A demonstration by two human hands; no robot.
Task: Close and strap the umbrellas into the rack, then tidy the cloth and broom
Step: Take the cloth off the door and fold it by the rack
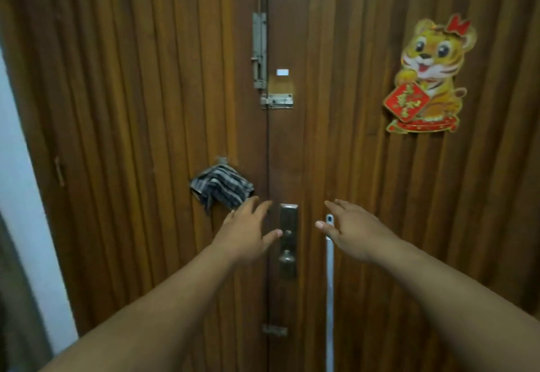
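- Fingers of left hand (247,230) spread and straight at lower centre, gripping nothing, tips just beside striped cloth (221,187) hung on wooden door (146,94).
- Fingers of right hand (355,231) likewise apart, held before white broom handle (330,284) leaning lower right of centre.
- Judged step: tidying cloth and broom.
- Next: closing on cloth or handle.
- Umbrellas, rack out of view.

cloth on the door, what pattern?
Cloth: grey and white stripes, head view.
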